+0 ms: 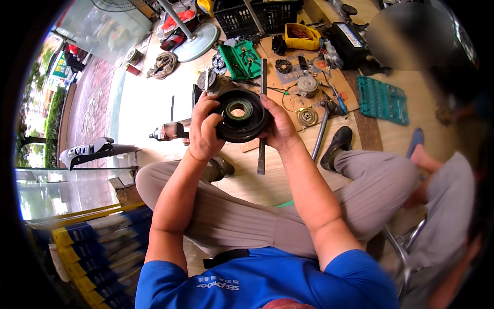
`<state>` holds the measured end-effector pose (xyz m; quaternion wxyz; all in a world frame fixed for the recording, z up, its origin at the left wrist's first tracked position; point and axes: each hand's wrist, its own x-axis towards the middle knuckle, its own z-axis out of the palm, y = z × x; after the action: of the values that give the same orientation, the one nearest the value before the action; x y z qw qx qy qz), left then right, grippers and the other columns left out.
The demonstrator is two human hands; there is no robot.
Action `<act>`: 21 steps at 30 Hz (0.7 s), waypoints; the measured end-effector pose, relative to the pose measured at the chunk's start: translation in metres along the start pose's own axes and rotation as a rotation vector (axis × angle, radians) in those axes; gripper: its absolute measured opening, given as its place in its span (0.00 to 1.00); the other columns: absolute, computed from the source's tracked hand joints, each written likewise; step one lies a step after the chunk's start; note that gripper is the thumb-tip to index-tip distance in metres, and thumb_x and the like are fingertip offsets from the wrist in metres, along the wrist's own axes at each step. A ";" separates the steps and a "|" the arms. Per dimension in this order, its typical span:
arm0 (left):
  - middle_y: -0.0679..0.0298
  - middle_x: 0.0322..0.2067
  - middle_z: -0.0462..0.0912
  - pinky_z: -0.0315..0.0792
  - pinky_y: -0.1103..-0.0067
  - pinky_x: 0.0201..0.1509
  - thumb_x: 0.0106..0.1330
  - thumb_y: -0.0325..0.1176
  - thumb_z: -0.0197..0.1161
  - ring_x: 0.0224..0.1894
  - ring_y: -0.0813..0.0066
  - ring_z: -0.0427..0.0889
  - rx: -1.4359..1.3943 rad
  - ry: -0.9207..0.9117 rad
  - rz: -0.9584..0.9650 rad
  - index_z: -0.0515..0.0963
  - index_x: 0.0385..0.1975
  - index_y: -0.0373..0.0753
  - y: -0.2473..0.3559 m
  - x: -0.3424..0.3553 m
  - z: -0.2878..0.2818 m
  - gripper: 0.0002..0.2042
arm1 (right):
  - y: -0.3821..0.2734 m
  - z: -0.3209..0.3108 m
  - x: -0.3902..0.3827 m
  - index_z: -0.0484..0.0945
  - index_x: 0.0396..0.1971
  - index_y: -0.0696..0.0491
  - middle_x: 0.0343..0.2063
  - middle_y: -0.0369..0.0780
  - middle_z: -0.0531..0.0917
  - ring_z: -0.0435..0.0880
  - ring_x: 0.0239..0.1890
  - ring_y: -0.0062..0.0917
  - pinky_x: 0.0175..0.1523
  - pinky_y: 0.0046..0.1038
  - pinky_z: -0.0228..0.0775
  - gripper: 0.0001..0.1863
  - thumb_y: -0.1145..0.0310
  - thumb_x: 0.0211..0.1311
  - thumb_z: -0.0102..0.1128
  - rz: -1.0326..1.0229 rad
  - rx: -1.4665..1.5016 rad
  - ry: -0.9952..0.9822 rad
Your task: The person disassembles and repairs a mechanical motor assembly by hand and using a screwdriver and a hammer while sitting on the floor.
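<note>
Between my two hands, above the floor, is a black round hub (249,132) with a metal-ringed bearing (238,110) at its centre. My left hand (205,131) is closed on its left side, fingers bent over the rim. On the opposite side my right hand (280,125) grips the edge, its fingers partly hidden. A long flat metal bar (261,157) runs behind the right fingers; whether they hold it too, I cannot tell. Just above the left fingertips shows a thin bright metal tool (207,80), and a dark motor-like part (221,85) stands beyond it.
Cardboard (337,85) ahead carries loose parts, including a round metal cover (307,86) and a brass-coloured disc (307,117). Around it are an open green tool case (242,61), a teal socket case (383,100), a yellow bin (302,37) and a black battery (349,44). Another person's leg (447,206) is at right.
</note>
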<state>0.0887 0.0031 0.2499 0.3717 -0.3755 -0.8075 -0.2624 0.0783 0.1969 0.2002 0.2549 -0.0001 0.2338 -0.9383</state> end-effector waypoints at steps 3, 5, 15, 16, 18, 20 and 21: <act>0.49 0.49 0.72 0.67 0.49 0.64 0.46 0.20 0.71 0.54 0.45 0.76 0.067 0.014 -0.058 0.68 0.37 0.37 -0.005 -0.002 0.004 0.20 | 0.002 -0.008 0.006 0.76 0.48 0.54 0.30 0.35 0.85 0.79 0.20 0.14 0.14 0.13 0.59 0.22 0.50 0.69 0.52 0.000 -0.045 0.004; 0.47 0.52 0.71 0.68 0.56 0.64 0.48 0.21 0.71 0.56 0.45 0.73 0.087 0.013 -0.156 0.68 0.45 0.35 -0.005 -0.005 0.010 0.24 | -0.001 0.001 0.005 0.77 0.48 0.55 0.30 0.35 0.84 0.79 0.20 0.15 0.14 0.13 0.60 0.22 0.51 0.68 0.52 -0.008 -0.043 0.052; 0.50 0.45 0.82 0.75 0.71 0.53 0.62 0.25 0.64 0.49 0.62 0.82 -0.740 -0.390 -1.118 0.68 0.60 0.31 -0.016 -0.048 0.062 0.25 | -0.045 -0.057 0.003 0.81 0.38 0.57 0.29 0.34 0.84 0.83 0.28 0.17 0.33 0.19 0.75 0.12 0.65 0.61 0.64 -0.280 -0.428 0.321; 0.50 0.45 0.82 0.75 0.71 0.53 0.62 0.26 0.64 0.49 0.61 0.82 -0.698 -0.446 -1.085 0.69 0.59 0.31 -0.014 -0.047 0.063 0.24 | -0.047 -0.064 0.003 0.81 0.38 0.57 0.29 0.34 0.84 0.82 0.28 0.17 0.32 0.19 0.75 0.12 0.65 0.61 0.64 -0.306 -0.455 0.327; 0.49 0.46 0.83 0.75 0.70 0.54 0.63 0.30 0.64 0.50 0.58 0.83 -0.612 -0.558 -1.022 0.72 0.56 0.31 -0.009 -0.042 0.059 0.22 | -0.050 -0.070 0.003 0.80 0.38 0.57 0.28 0.33 0.84 0.82 0.27 0.17 0.31 0.18 0.74 0.11 0.66 0.62 0.63 -0.361 -0.481 0.351; 0.48 0.46 0.82 0.74 0.69 0.54 0.63 0.33 0.64 0.50 0.55 0.82 -0.504 -0.716 -0.934 0.73 0.56 0.33 -0.006 -0.030 0.051 0.22 | -0.056 -0.092 0.003 0.80 0.38 0.58 0.29 0.33 0.84 0.82 0.27 0.17 0.32 0.18 0.74 0.11 0.66 0.62 0.63 -0.346 -0.497 0.413; 0.47 0.46 0.82 0.74 0.69 0.55 0.63 0.35 0.64 0.50 0.53 0.82 -0.444 -0.794 -0.889 0.73 0.55 0.33 -0.007 -0.023 0.043 0.22 | -0.058 -0.102 0.004 0.80 0.38 0.58 0.29 0.33 0.84 0.82 0.28 0.17 0.32 0.18 0.74 0.11 0.66 0.61 0.63 -0.337 -0.501 0.441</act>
<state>0.0754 0.0200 0.2053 -0.1872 -0.1413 -0.8889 -0.3935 0.0351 0.2842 0.1348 0.0326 0.1011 0.5021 -0.8583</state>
